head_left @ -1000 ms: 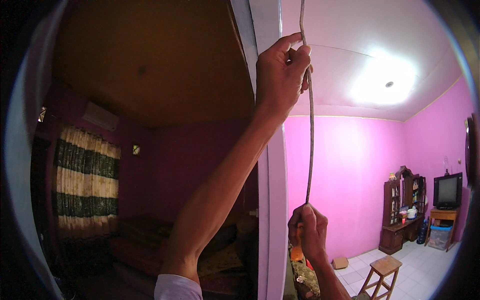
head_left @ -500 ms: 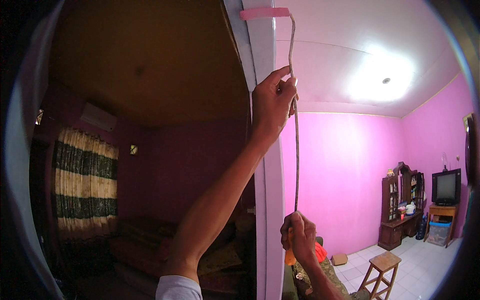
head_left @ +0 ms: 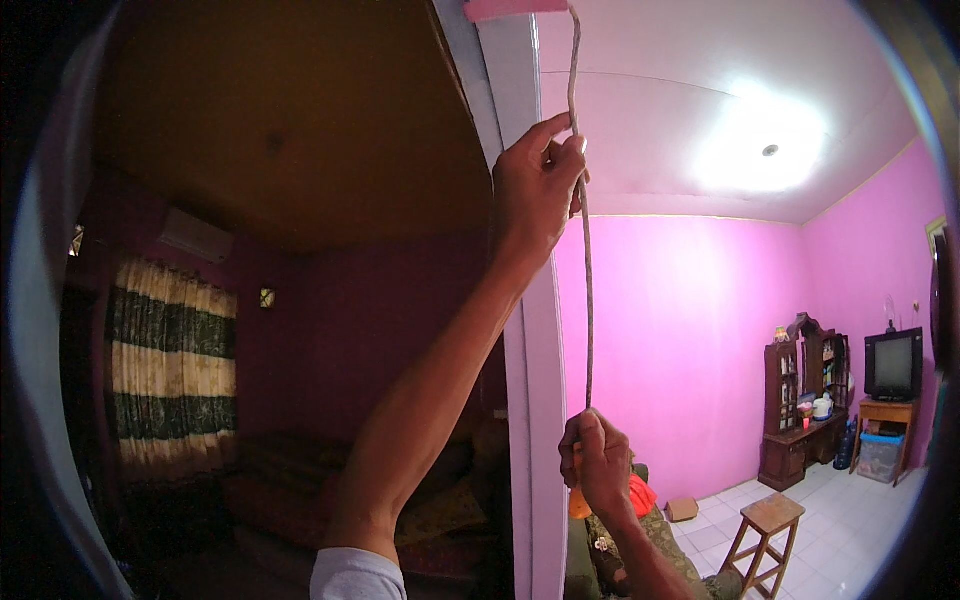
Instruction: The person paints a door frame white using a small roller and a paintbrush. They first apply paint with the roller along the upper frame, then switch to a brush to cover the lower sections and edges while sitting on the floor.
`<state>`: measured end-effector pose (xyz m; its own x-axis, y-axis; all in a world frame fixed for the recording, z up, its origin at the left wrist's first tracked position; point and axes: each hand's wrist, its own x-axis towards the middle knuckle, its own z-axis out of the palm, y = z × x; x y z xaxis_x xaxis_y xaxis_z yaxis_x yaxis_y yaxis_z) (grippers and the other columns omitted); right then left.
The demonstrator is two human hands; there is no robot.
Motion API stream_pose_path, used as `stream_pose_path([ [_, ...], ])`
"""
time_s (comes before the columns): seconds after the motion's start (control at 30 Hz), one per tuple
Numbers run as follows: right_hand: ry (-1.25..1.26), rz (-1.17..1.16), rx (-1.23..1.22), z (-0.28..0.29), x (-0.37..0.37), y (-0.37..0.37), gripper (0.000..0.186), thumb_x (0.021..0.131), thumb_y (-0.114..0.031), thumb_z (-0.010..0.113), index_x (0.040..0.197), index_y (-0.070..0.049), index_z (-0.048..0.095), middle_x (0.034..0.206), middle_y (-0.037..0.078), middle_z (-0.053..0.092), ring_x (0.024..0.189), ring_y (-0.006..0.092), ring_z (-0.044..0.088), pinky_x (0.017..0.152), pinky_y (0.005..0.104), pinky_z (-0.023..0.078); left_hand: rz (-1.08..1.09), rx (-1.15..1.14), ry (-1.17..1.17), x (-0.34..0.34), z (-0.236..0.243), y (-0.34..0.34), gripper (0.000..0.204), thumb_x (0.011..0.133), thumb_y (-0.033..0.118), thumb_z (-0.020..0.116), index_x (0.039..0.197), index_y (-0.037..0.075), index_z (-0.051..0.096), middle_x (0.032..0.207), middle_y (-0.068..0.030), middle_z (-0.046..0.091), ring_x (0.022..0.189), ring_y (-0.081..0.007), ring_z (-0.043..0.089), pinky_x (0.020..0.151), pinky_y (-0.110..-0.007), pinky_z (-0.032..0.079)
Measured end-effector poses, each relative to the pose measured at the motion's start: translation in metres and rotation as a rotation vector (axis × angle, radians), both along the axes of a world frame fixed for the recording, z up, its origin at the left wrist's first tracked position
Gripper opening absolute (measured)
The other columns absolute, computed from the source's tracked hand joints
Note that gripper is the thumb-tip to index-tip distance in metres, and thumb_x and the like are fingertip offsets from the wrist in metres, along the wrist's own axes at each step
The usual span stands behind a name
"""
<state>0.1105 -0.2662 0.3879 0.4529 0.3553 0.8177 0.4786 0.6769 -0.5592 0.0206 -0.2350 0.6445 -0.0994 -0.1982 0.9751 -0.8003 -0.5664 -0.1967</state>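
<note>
A white door post splits the dark curtained room from the pink one. Against it hangs a thin cord, pinched high by the left hand, clenched low by the right hand; a wooden stool stands beyond.

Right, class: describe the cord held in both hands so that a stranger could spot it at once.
Find the white door post in the middle. Beside it a thin brownish cord hangs from the pink strip, pinched by the left hand above and the right hand below. Nothing else nearby is so thin.
</note>
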Motion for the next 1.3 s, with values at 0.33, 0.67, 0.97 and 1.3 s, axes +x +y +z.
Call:
stream_pose_path([
  [0.33,0.031,0.014,-0.008,-0.013,0.016,0.013,0.045,0.104,-0.037,0.037,0.075,-0.005,0.050,0.056,0.001,0.047,0.042,0.0083,0.047,0.039,0.0246,0.037,-0.001,-0.080,0.080,0.029,-0.010,0.019,0.029,0.094,0.012,0.060,0.121,0.001,0.060,0.063,-0.0030,0.058,0.046,-0.0053,0.048,0.039,-0.023,0.037],
  [0.67,-0.007,0.053,0.010,-0.002,0.007,-0.003,0.044,0.103,-0.039,0.038,0.076,-0.006,0.048,0.059,0.001,0.048,0.043,0.0074,0.045,0.038,0.0238,0.037,-0.045,0.005,0.016,0.010,-0.004,0.000,0.029,0.094,0.010,0.059,0.120,-0.002,0.059,0.063,-0.0021,0.057,0.048,-0.0053,0.048,0.042,-0.023,0.039],
  [0.97,0.062,0.055,-0.050,-0.019,0.028,0.020,0.042,0.103,-0.039,0.038,0.076,-0.007,0.047,0.060,0.001,0.048,0.045,0.0078,0.045,0.039,0.0235,0.036,0.077,-0.119,0.130,0.053,-0.015,0.042,0.033,0.093,0.010,0.059,0.123,-0.005,0.057,0.062,-0.0025,0.056,0.047,-0.0058,0.048,0.041,-0.024,0.040],
  [1.3,0.133,0.064,-0.121,-0.024,0.046,0.029,0.044,0.103,-0.040,0.038,0.076,-0.006,0.048,0.057,0.001,0.046,0.042,0.0091,0.045,0.038,0.0252,0.037,0.117,-0.242,0.226,0.104,-0.019,0.081,0.034,0.093,0.012,0.058,0.123,-0.005,0.058,0.063,-0.0029,0.057,0.047,-0.0057,0.049,0.040,-0.024,0.041],
])
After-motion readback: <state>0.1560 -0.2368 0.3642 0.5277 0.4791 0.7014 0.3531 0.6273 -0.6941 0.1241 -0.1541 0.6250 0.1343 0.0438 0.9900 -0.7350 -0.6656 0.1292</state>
